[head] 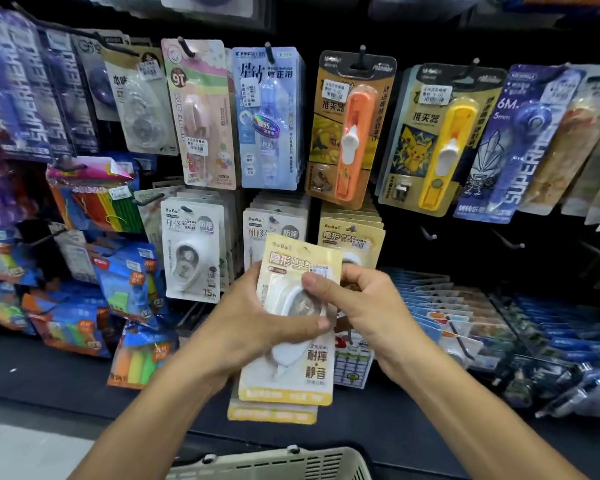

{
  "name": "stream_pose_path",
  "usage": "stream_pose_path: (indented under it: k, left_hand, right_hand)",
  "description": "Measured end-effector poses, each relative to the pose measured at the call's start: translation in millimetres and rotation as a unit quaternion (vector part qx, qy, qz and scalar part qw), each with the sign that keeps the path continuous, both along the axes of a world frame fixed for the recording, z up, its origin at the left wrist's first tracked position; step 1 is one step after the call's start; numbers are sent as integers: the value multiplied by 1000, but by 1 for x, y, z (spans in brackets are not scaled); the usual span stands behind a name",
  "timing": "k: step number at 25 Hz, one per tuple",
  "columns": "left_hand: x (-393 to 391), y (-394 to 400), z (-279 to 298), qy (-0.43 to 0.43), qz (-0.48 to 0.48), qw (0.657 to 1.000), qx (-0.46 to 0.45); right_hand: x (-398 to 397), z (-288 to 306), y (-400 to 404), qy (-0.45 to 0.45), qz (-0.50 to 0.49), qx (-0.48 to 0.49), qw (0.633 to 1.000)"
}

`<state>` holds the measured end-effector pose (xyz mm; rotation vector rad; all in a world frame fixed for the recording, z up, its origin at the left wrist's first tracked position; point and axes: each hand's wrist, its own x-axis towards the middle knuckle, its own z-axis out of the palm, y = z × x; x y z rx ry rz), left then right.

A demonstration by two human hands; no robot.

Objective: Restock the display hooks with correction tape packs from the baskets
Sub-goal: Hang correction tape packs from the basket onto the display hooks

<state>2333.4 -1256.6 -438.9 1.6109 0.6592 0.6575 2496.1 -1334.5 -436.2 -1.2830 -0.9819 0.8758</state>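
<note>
A small stack of yellow correction tape packs is held betw. left hand and right hand, thumbs pinched on the front pack. Just behind the grip, matching yellow hook is part-filled; up-right, bare hooks remain. Basket sits below.

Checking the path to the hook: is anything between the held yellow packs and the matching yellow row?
Nothing visible. Both hands hold the yellow packs just below the yellow row, overlapping its front pack.
</note>
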Motion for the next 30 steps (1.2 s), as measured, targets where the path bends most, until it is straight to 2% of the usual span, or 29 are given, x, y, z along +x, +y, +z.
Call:
stream_pose_path:
  k: [3,7,12,16,19,23,30]
  left_hand:
    - [1,0,-4,-53,8,994,-97]
    - [5,0,-5,-123,27,980,-151]
    - [7,-1,-11,-149,25,971,-188]
    - [6,4,-18,-128,39,968,-215]
    - [6,4,-17,-127,94,966,-205]
    - [1,12,-14,-139,161,966,-146]
    - [-8,20,-5,-187,164,964,-98]
  right_hand:
    - [6,1,0,34,-40,11,999]
    - [13,2,3,89,-96,25,991]
    - [17,2,6,103,-108,13,989]
    - [15,0,10,121,-119,7,985]
    - [21,3,11,64,-113,0,992]
    - [45,10,16,4,-207,19,978]
    - [67,3,31,-117,-217,-6,969]
